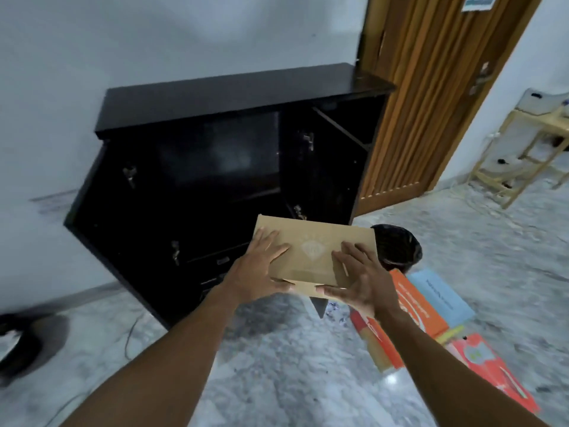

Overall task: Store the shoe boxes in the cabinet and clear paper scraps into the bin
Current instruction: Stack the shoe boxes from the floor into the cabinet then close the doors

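While left hand (258, 272) and right hand (363, 278) clamp the brown box (311, 248) by its near edge, the cabinet (231, 97) gapes open ahead.

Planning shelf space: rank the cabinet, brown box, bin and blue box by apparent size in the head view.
1. cabinet
2. brown box, though it is nearest the camera
3. blue box and bin: unranked; they look alike, and the bin is partly hidden.
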